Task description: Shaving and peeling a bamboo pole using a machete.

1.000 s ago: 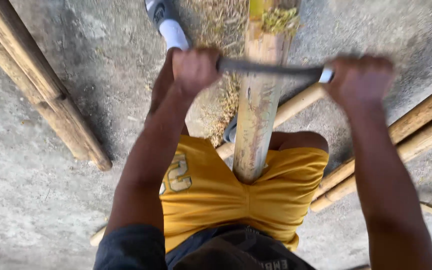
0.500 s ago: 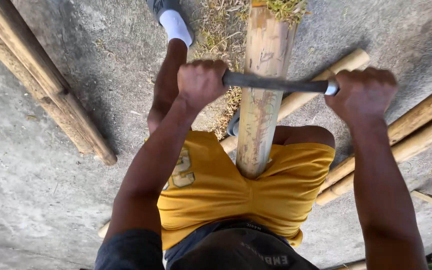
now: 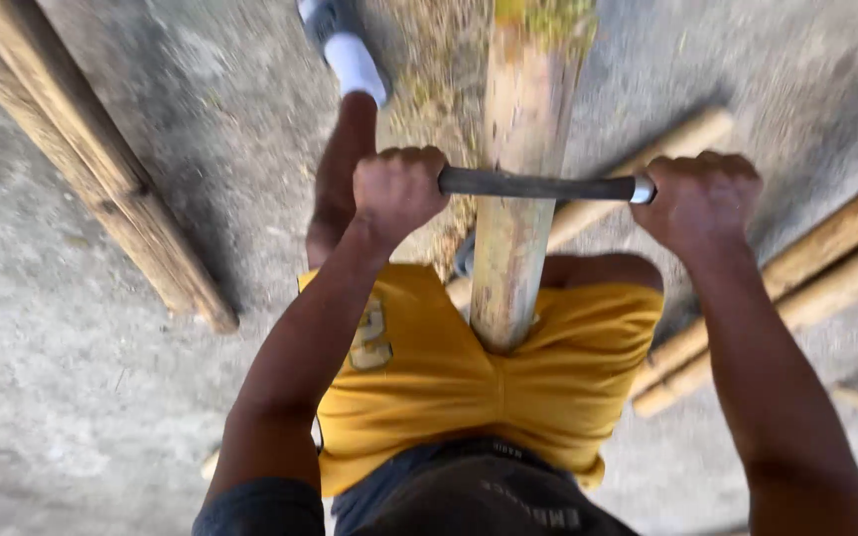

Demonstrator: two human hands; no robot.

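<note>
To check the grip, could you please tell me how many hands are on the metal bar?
2: the left hand grips one end of the metal bar, the right hand the other, either side of the pole.

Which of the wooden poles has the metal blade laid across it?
The pale upright pole between the knees, under the dark blade; the other poles lie on the concrete.
</note>
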